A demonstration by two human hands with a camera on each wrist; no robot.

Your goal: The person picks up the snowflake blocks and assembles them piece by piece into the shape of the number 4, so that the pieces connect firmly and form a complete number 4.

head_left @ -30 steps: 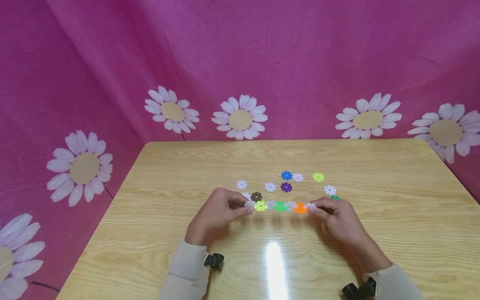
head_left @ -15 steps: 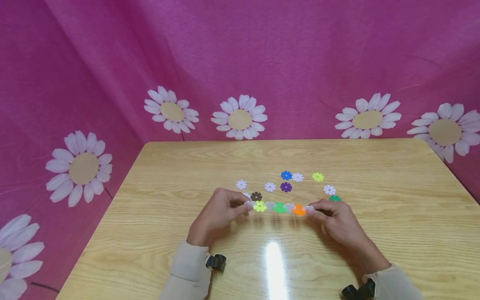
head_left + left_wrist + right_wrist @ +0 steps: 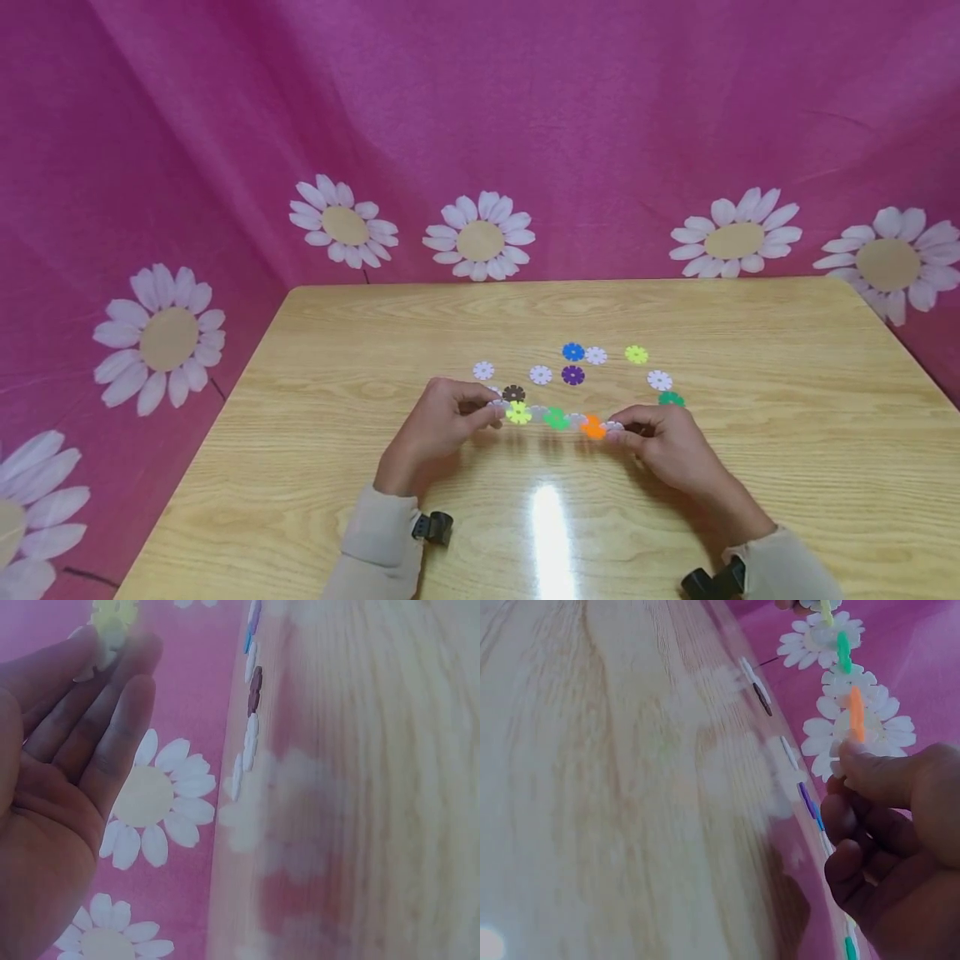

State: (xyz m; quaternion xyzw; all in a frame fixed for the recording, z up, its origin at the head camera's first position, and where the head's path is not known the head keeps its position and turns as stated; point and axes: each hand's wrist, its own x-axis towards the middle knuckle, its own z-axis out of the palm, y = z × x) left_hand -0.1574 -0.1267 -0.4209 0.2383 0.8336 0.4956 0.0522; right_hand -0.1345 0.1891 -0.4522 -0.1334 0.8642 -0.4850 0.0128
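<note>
"right grip (image 3: pixel 670 443) has slid a little toward the left grip (image 3: pixel 442 422). what about the chain (image 3: pixel 557 418)?"

"its right end went along, so it slants now, apparently unbroken. both grips pinch its ends, holding it between them above the tabletop (image 3: pixel 360 333)."

"containers?"

"none i can see; loose discs (image 3: pixel 573 376) lie just beyond the grips."

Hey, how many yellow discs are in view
2: one yellow disc in the chain, near the left hand; a loose yellow one on the table, beyond a white disc. Others could be hidden.
</note>
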